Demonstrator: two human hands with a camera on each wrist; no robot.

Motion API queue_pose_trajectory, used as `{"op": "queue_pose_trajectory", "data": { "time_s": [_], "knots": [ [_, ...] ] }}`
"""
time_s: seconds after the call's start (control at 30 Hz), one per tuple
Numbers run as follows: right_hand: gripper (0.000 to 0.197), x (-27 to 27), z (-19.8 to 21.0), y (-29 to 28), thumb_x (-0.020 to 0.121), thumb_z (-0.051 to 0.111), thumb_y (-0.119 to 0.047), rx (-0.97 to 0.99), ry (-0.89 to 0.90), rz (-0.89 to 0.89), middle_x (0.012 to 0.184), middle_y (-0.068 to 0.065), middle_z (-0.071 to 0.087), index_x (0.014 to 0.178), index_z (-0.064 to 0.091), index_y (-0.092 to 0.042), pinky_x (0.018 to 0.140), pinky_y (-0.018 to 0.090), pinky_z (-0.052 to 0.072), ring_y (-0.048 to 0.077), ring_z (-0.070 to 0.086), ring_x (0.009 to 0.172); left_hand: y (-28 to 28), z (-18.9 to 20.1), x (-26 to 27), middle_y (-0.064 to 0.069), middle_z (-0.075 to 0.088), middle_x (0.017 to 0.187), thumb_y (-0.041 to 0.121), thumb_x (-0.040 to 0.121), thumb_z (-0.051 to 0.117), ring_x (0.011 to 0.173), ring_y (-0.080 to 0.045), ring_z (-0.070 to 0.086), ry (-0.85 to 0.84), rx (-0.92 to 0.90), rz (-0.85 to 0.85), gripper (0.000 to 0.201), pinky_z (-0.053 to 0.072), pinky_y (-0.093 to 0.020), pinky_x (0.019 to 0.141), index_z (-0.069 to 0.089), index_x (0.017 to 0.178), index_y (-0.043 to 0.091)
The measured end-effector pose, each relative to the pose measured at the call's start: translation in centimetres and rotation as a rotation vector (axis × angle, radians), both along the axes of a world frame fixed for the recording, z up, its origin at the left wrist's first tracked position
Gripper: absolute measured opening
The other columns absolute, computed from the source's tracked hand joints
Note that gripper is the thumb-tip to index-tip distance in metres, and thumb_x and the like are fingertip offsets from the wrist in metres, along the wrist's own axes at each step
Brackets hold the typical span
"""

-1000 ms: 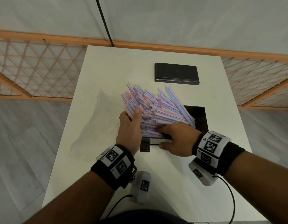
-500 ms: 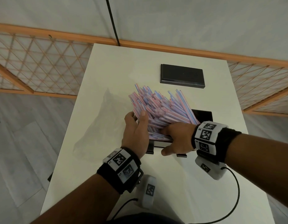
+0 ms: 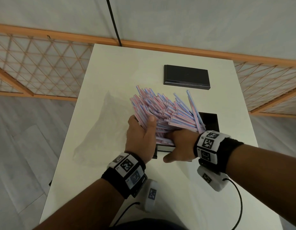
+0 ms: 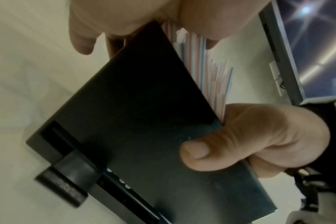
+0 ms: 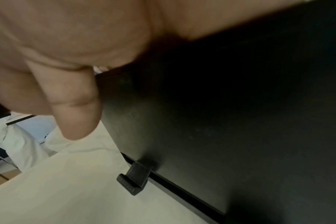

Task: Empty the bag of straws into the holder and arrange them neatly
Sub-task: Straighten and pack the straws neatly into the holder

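A big bundle of pink and blue striped straws (image 3: 167, 113) fans up and back out of the black box-shaped holder (image 3: 209, 121) at mid-table. My left hand (image 3: 140, 130) grips the bundle's left side, thumb laid over the top. My right hand (image 3: 178, 141) holds the holder's near rim, fingers curled in among the straws and thumb pressed on the front wall (image 4: 125, 121). The right wrist view shows that thumb (image 5: 75, 113) beside the dark wall (image 5: 220, 121). The empty clear bag (image 3: 100, 127) lies flat on the table to the left.
A flat black lid (image 3: 186, 77) lies at the back of the white table (image 3: 177, 188). A small black foot (image 5: 134, 180) sticks out under the holder's front. An orange lattice fence (image 3: 41, 63) runs behind and beside the table. Wrist-camera cables trail over the near edge.
My left hand has closed further round the left side of the straws and drawn them tighter and more upright. My right thumb has slid down the holder's front wall.
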State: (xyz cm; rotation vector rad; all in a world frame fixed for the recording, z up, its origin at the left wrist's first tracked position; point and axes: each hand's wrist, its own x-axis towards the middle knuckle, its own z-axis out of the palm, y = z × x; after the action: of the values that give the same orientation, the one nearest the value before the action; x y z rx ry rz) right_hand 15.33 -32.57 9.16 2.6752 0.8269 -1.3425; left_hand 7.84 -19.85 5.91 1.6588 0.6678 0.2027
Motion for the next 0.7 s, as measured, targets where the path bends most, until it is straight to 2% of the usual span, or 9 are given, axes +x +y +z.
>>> {"op": "queue_pose_trajectory", "data": {
  "time_s": [0.1,0.2,0.3,0.4,0.5,0.57,0.6,0.63,0.7],
  "knots": [
    [0.041,0.3,0.3,0.0,0.067,0.069,-0.062,-0.009,0.046,-0.017,0.066,-0.009,0.064,0.091,0.061,-0.030,0.082,0.038,0.058,0.016,0.067,0.078,-0.2,-0.2,0.0,0.016,0.059,0.108,0.073,0.084,0.043,0.108,-0.016,0.063,-0.067,0.108,-0.006,0.069,0.053,-0.039,0.095,0.044,0.126,0.018],
    [0.034,0.2,0.8,0.4,0.072,0.071,-0.059,-0.009,0.070,0.001,0.062,-0.010,0.060,0.085,0.058,-0.031,0.084,0.036,0.056,0.015,0.065,0.077,-0.2,-0.3,0.0,0.011,0.061,0.115,0.074,0.083,0.046,0.110,-0.016,0.064,-0.067,0.159,-0.022,0.075,0.054,-0.042,0.095,0.045,0.131,0.017],
    [0.037,0.2,0.8,0.5,0.071,0.073,-0.060,0.002,0.064,-0.006,0.064,-0.009,0.062,0.086,0.060,-0.029,0.080,0.034,0.056,0.014,0.064,0.074,0.0,-0.3,-0.1,0.016,0.055,0.111,0.052,0.087,0.068,0.100,0.003,0.062,-0.025,0.163,-0.050,0.059,0.052,-0.019,0.089,0.044,0.130,0.019],
    [0.066,0.5,0.1,0.4,0.057,0.064,-0.073,-0.007,0.013,0.015,0.076,-0.008,0.069,0.105,0.065,-0.029,0.084,0.036,0.056,0.015,0.066,0.079,0.3,-0.5,-0.2,0.020,0.057,0.106,0.026,0.080,0.084,0.087,0.025,0.056,-0.053,0.089,-0.070,0.063,0.043,0.002,0.073,0.040,0.124,0.019],
    [0.090,0.3,-0.9,0.5,0.043,0.047,-0.091,-0.007,-0.032,0.034,0.095,-0.011,0.070,0.116,0.061,-0.040,0.090,0.037,0.054,0.016,0.066,0.092,0.3,-0.6,-0.2,0.010,0.063,0.112,0.039,0.070,0.088,0.096,0.012,0.062,-0.053,0.030,-0.088,0.076,0.051,-0.008,0.080,0.041,0.126,0.017],
    [0.095,0.5,-1.9,0.4,0.040,0.036,-0.104,0.034,-0.041,0.005,0.095,-0.013,0.072,0.109,0.063,-0.044,0.085,0.037,0.056,0.015,0.069,0.091,0.4,-1.0,-0.3,0.003,0.066,0.120,0.050,0.060,0.091,0.106,-0.010,0.069,-0.044,-0.047,-0.098,0.089,0.061,-0.033,0.083,0.041,0.128,0.021],
    [0.093,0.5,-2.2,0.2,0.042,0.034,-0.105,0.042,-0.040,0.001,0.090,-0.013,0.072,0.103,0.066,-0.043,0.082,0.037,0.057,0.015,0.070,0.089,0.5,-1.3,-0.4,0.002,0.066,0.121,0.047,0.055,0.095,0.106,-0.016,0.071,-0.038,-0.091,-0.119,0.094,0.063,-0.041,0.076,0.041,0.129,0.023],
    [0.087,0.5,-2.1,0.2,0.047,0.034,-0.102,0.034,-0.045,0.011,0.084,-0.012,0.073,0.097,0.068,-0.040,0.081,0.037,0.058,0.014,0.070,0.086,0.6,-1.3,-0.5,0.003,0.066,0.120,0.039,0.054,0.098,0.102,-0.015,0.072,-0.019,-0.110,-0.150,0.095,0.064,-0.041,0.066,0.041,0.129,0.026],
    [0.080,0.5,-2.0,0.2,0.053,0.035,-0.096,0.030,-0.073,0.011,0.080,-0.009,0.072,0.092,0.069,-0.036,0.082,0.038,0.057,0.015,0.068,0.082,0.7,-1.4,-0.9,0.009,0.066,0.111,0.020,0.059,0.097,0.092,0.001,0.069,0.006,-0.067,-0.159,0.085,0.061,-0.024,0.061,0.042,0.124,0.026]
  ]
}}
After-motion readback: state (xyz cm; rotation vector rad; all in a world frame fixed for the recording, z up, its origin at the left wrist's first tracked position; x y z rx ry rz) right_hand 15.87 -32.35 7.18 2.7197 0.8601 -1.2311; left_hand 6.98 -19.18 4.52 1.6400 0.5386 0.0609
